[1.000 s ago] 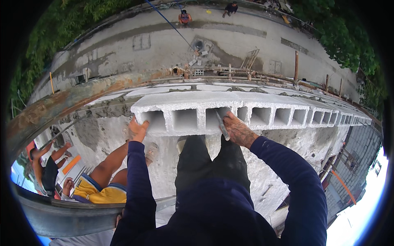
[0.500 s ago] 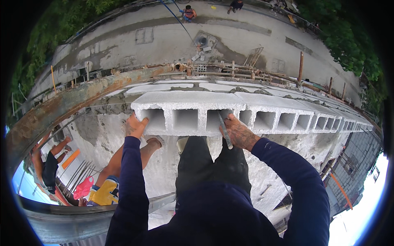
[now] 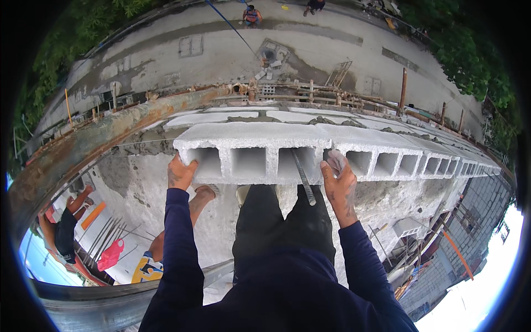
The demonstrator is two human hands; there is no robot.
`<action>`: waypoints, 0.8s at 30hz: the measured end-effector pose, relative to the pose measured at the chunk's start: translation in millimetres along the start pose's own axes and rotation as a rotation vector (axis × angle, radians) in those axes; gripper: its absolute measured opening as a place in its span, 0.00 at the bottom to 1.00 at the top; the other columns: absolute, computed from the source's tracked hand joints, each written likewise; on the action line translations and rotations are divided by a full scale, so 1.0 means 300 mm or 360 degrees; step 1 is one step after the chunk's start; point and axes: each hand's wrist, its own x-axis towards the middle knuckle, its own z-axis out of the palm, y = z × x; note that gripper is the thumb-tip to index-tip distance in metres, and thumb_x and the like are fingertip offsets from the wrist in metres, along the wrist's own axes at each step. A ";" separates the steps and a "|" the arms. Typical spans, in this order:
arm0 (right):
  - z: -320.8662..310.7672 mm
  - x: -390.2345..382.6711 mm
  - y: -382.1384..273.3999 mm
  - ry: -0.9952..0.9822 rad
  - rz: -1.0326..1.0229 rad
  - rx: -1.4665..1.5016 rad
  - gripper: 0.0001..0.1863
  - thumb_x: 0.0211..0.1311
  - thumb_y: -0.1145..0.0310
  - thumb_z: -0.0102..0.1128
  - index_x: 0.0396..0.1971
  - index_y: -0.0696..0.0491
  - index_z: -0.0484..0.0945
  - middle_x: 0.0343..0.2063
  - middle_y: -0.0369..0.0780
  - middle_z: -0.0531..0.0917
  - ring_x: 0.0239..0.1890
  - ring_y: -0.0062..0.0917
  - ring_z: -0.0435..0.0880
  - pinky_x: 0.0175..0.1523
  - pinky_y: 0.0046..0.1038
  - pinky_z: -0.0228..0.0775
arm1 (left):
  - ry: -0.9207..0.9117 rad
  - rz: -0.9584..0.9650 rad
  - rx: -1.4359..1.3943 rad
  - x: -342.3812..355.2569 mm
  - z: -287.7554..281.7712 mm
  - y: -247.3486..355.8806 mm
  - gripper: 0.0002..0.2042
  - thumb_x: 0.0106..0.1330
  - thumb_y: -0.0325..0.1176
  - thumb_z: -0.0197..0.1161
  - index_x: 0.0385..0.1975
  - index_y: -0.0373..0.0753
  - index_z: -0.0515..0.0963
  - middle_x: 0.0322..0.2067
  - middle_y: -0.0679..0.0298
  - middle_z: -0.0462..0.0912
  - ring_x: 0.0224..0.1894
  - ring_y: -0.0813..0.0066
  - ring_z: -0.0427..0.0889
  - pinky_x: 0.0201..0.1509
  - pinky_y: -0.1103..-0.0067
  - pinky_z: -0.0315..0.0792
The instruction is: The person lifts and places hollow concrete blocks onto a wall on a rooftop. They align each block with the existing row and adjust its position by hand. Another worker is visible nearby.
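A grey concrete hollow block (image 3: 251, 134) lies on top of the wall, its row of square openings facing me. My left hand (image 3: 181, 172) is closed on its left end, the thumb by the first opening. My right hand (image 3: 338, 188) grips the right end at the joint with the neighbouring block (image 3: 370, 139), its fingertips partly hidden in an opening there. A ribbed steel bar (image 3: 303, 180) sticks out of the block's third opening toward me, next to my right hand and apart from it.
More hollow blocks (image 3: 437, 150) continue to the right. A rusty pipe (image 3: 110, 131) runs along the left, with a thin string (image 3: 137, 142) near it. Mortar (image 3: 254, 118) lies behind the block. A person's foot (image 3: 204, 191) is below left. The street (image 3: 221, 50) lies far below.
My right hand has come off the steel bar and turned upright onto the block's right end. My left hand keeps its hold. The other person's leg at left has moved lower.
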 end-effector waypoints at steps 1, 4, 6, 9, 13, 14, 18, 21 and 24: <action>0.027 0.000 0.021 0.0003 0.0130 -0.0091 0.26 0.55 0.63 0.64 0.49 0.65 0.70 0.41 0.51 0.80 0.45 0.34 0.80 0.52 0.30 0.71 | -0.0003 0.0004 -0.0015 -0.001 0.004 0.002 0.21 0.48 0.35 0.64 0.42 0.34 0.75 0.37 0.48 0.81 0.42 0.50 0.79 0.46 0.67 0.72; 0.086 0.004 0.060 0.0001 0.0254 -0.0175 0.31 0.53 0.59 0.66 0.50 0.67 0.69 0.41 0.53 0.79 0.46 0.34 0.80 0.51 0.31 0.70 | 0.0051 -0.0044 0.0024 -0.009 -0.003 0.006 0.20 0.48 0.35 0.64 0.43 0.36 0.75 0.36 0.49 0.81 0.42 0.50 0.79 0.45 0.67 0.72; 0.108 0.011 0.066 -0.0034 0.0283 -0.0258 0.35 0.50 0.56 0.67 0.49 0.69 0.69 0.44 0.58 0.77 0.50 0.45 0.76 0.53 0.35 0.68 | 0.0031 -0.0073 0.0061 -0.014 -0.002 0.005 0.22 0.49 0.37 0.63 0.44 0.35 0.73 0.37 0.47 0.80 0.43 0.48 0.78 0.48 0.66 0.71; 0.141 0.032 0.053 -0.0124 0.0296 -0.0265 0.39 0.48 0.55 0.68 0.49 0.74 0.66 0.42 0.63 0.76 0.48 0.48 0.77 0.53 0.35 0.68 | 0.0020 -0.0088 0.0183 -0.013 -0.001 -0.001 0.30 0.48 0.42 0.63 0.48 0.26 0.69 0.38 0.40 0.78 0.44 0.46 0.77 0.50 0.65 0.70; 0.168 0.055 0.039 0.0037 0.0149 -0.0632 0.35 0.47 0.56 0.69 0.43 0.73 0.70 0.30 0.62 0.78 0.36 0.47 0.81 0.41 0.36 0.72 | 0.0020 -0.0045 0.0290 -0.010 -0.001 -0.004 0.34 0.47 0.42 0.64 0.50 0.20 0.66 0.37 0.37 0.78 0.44 0.46 0.77 0.50 0.65 0.70; 0.166 0.058 0.042 0.0054 0.0123 -0.0577 0.32 0.47 0.57 0.69 0.40 0.72 0.71 0.26 0.60 0.78 0.32 0.46 0.81 0.37 0.37 0.70 | 0.0022 -0.0026 0.0257 -0.008 0.000 -0.003 0.34 0.47 0.42 0.64 0.49 0.20 0.66 0.37 0.37 0.78 0.43 0.46 0.77 0.50 0.65 0.70; 0.173 0.061 0.071 0.0092 0.0058 -0.0471 0.23 0.48 0.58 0.68 0.25 0.67 0.72 0.12 0.53 0.73 0.15 0.43 0.75 0.24 0.39 0.63 | 0.0027 -0.0029 0.0190 -0.007 -0.006 0.005 0.28 0.48 0.39 0.64 0.47 0.27 0.70 0.36 0.42 0.79 0.42 0.46 0.78 0.49 0.65 0.71; 0.178 0.058 0.091 0.0120 -0.0115 -0.0417 0.22 0.48 0.60 0.67 0.24 0.66 0.72 0.12 0.53 0.73 0.15 0.46 0.75 0.23 0.40 0.64 | 0.0014 -0.0037 0.0100 -0.010 -0.006 0.010 0.21 0.49 0.35 0.63 0.44 0.35 0.73 0.37 0.47 0.80 0.42 0.46 0.78 0.48 0.65 0.71; 0.180 0.056 0.096 0.0135 -0.0049 -0.0595 0.21 0.48 0.61 0.66 0.25 0.66 0.72 0.12 0.53 0.73 0.17 0.47 0.76 0.24 0.39 0.65 | 0.0070 0.0093 0.0124 -0.011 -0.002 0.011 0.21 0.49 0.34 0.63 0.44 0.34 0.73 0.36 0.47 0.80 0.42 0.46 0.78 0.47 0.65 0.71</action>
